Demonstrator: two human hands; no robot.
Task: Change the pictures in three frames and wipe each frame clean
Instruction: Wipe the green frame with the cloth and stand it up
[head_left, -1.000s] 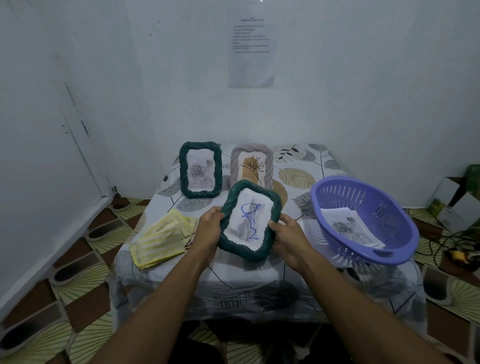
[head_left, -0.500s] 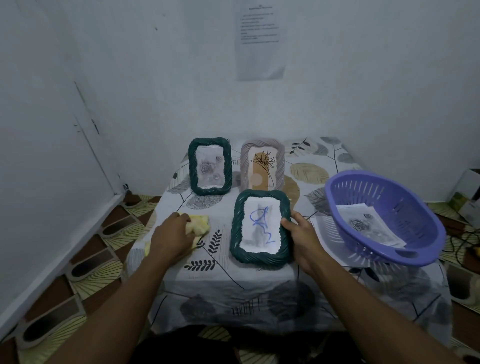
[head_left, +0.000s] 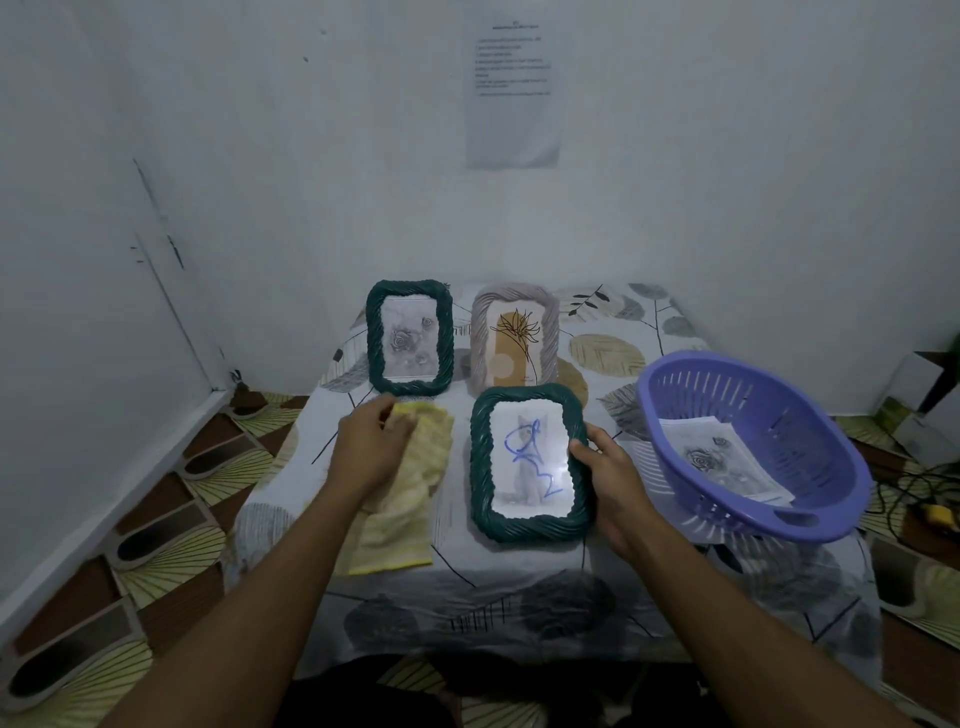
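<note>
While the right hand (head_left: 610, 483) grips the near green frame (head_left: 480, 467) by its right rim, thumb on the front and fingers (head_left: 582, 448) curled round the edge, the left hand (head_left: 371, 447) lies on one yellow cloth (head_left: 415, 483) with its fingers closed over the cloth's far corner.

Three frames are on the table (head_left: 519, 571): two dark green and one pale grey, all with rope-twist borders. The near green frame sits at the middle front of the table, its lower edge down on the tablecloth; whether its back lies flat cannot be told. It holds a faint grey picture of a cat (head_left: 530, 457), scrawled over in blue, and the glass shows a bright glare low on the right.

Behind it the second green frame (head_left: 374, 338) and the grey frame (head_left: 480, 338) stand upright side by side, the green one with grey roses, the grey one with an orange shape and a line-drawn plant.

One purple basket (head_left: 805, 426) sits tilted at the table's right edge, with loose printed sheets (head_left: 722, 462) inside. One printed notice (head_left: 514, 88) hangs on the wall.
</note>
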